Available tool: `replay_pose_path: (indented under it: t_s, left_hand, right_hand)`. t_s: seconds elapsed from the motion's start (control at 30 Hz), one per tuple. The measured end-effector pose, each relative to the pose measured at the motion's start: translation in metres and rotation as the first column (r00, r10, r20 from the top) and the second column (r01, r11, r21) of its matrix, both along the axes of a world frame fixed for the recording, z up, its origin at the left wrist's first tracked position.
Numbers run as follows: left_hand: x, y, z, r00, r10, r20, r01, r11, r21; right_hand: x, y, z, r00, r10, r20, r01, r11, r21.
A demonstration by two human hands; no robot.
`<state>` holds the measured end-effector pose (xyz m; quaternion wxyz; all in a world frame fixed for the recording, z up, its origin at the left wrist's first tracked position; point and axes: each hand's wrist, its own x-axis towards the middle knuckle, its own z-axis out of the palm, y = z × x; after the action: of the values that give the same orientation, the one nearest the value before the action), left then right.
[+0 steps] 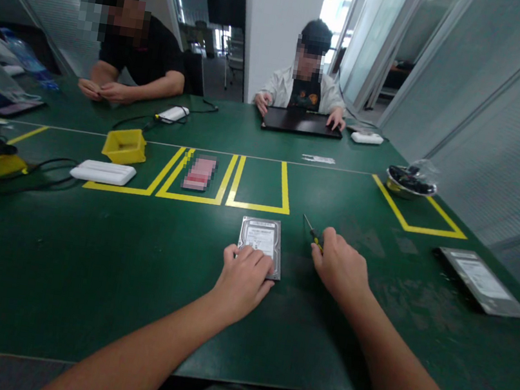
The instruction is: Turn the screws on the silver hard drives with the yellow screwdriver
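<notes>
A silver hard drive [260, 233] with a white label lies flat on the green table [130, 280], in front of me. My left hand [245, 277] rests over its near part, fingers bent round its edges and hiding some of the label. To the right of the drive, my right hand [342, 262] grips a small screwdriver [316, 237] with a yellow and black handle. The screwdriver's thin shaft points up and left, away from the drive.
Yellow tape outlines [258, 207] mark the table beyond the drive. A larger metal unit [482, 280] lies at right, below a bowl [408, 184] of dark parts. A yellow bin [125, 145] and white power strip [103, 172] are at left. Two people sit opposite.
</notes>
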<state>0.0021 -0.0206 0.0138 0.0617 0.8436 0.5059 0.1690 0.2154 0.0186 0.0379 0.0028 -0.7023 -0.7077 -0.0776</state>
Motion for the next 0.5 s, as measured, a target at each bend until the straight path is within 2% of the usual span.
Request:
replay_pose_path:
  t_s: [0.23, 0.5]
  left_hand:
    - [0.003, 0.001, 0.0, 1.0, -0.007, 0.0, 0.007, 1.0, -0.004]
    - [0.005, 0.002, 0.002, 0.996, -0.088, 0.007, 0.089, 0.996, -0.029]
  right_hand:
    - [0.004, 0.015, -0.018, 0.998, 0.014, -0.059, -0.017, 0.999, -0.051]
    - [0.006, 0.019, -0.019, 0.994, 0.031, -0.104, -0.041, 0.995, -0.091]
